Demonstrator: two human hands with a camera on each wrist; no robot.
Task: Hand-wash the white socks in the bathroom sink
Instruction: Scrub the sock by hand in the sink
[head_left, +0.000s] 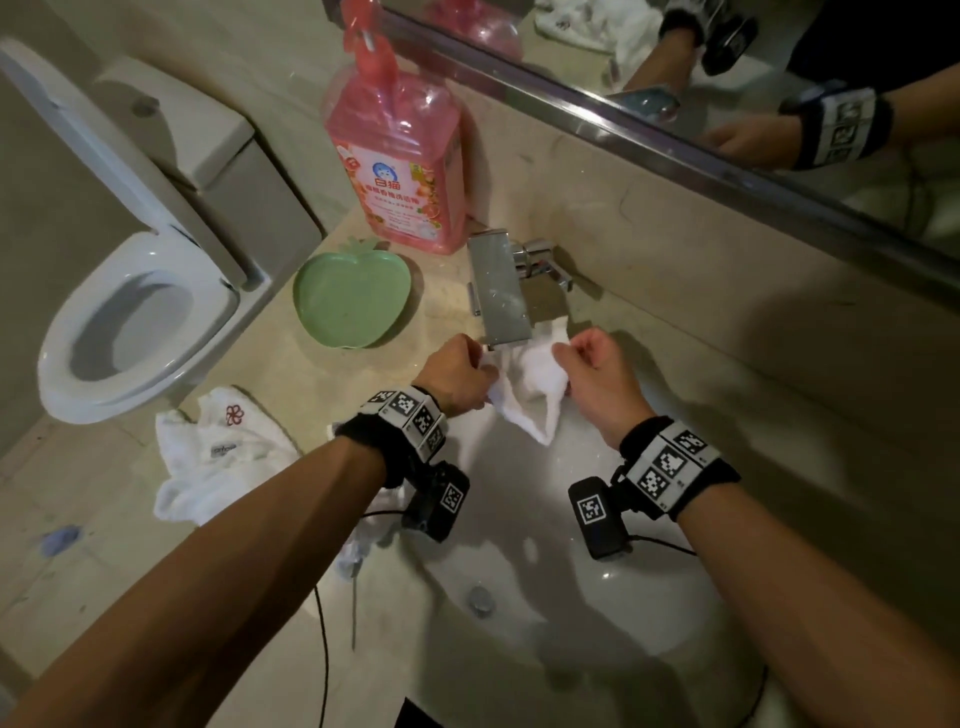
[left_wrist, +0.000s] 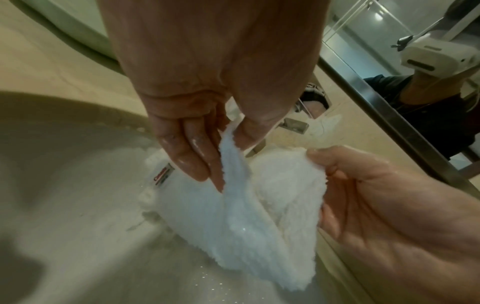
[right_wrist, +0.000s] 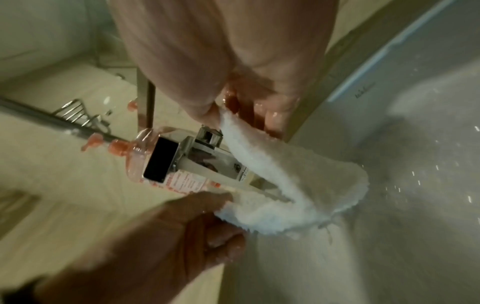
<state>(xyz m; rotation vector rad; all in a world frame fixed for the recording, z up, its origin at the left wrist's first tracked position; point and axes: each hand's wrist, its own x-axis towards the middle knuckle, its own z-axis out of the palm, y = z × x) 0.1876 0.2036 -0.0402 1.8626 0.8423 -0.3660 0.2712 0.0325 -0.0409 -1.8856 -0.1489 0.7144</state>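
step: wetting sock (head_left: 530, 387) under tap (head_left: 498, 288) | left hand (head_left: 457, 376), right hand (head_left: 597, 366) both pinch its opening wide | next: soap (head_left: 397, 161)

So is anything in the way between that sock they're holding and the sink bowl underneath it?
Nothing visible. The left hand and right hand hold the white sock stretched open just under the faucet, and it hangs freely above the sink. The bowl below looks bare apart from its drain.
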